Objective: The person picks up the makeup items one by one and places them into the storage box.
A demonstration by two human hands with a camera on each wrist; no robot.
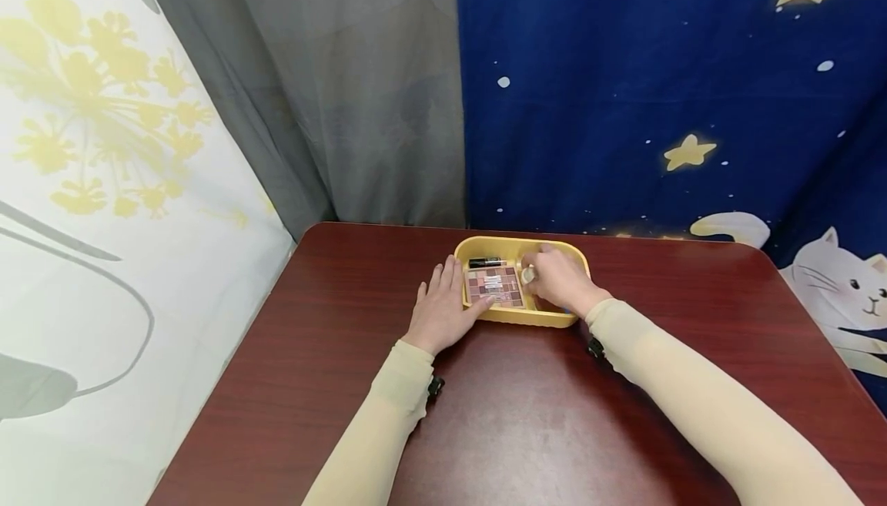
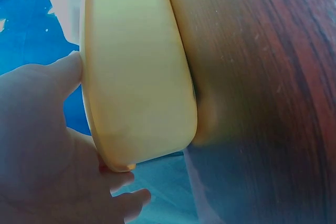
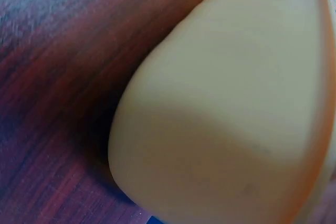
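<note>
A yellow basket (image 1: 533,317) with rounded corners sits near the table's far edge. My left hand (image 1: 443,309) lies at its left end, fingers fairly straight and thumb over the front rim; in the left wrist view the thumb touches the rim of the basket (image 2: 139,77). Inside, on the left, is an eyeshadow palette (image 1: 493,287) with a black tube (image 1: 484,263) behind it. Reaching into the right half, my right hand (image 1: 563,279) holds a small whitish round thing (image 1: 528,275) in its curled fingers. The right wrist view shows mostly the outer wall of the basket (image 3: 220,93).
Dark red wood makes up the table (image 1: 527,421). Behind its far edge hang a grey curtain (image 1: 388,105) and a blue starry curtain (image 1: 589,105). A bit of something blue (image 1: 567,310) shows inside the basket under the right wrist.
</note>
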